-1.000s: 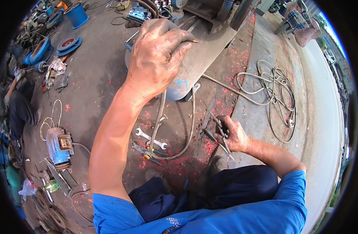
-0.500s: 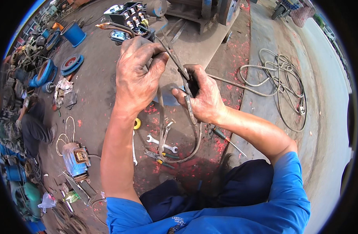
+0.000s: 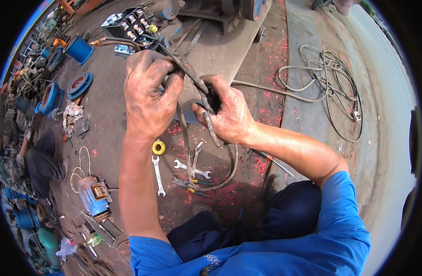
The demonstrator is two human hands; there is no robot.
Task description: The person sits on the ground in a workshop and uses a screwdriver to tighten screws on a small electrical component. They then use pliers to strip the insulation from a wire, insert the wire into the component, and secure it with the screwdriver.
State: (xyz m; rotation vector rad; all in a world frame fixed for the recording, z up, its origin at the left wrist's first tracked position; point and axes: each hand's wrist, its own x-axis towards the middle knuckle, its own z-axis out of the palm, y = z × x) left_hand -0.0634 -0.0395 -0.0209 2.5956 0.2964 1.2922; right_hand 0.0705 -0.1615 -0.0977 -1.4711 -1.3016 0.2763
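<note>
Your right hand [image 3: 230, 110] grips scissors [image 3: 202, 87]; I can't tell your left hand's [image 3: 151, 96] hold. Red-flecked ground [image 3: 270, 110] spreads beneath the scissors, coiled cable [image 3: 326, 85] rightward.

counting one left hand [image 3: 151, 99] and one right hand [image 3: 230, 110], one scissors-like tool [image 3: 191, 72], three wrenches [image 3: 158, 177], one pair of pliers [image 3: 181, 183], one screwdriver [image 3: 282, 166], one yellow tape roll [image 3: 159, 152], one black terminal block [image 3: 128, 27], one blue motor [image 3: 89, 198], one blue bucket [image 3: 79, 50], at least two blue pulleys [image 3: 80, 85], one cable heap [image 3: 328, 70], one co-worker [image 3: 41, 161].
</note>
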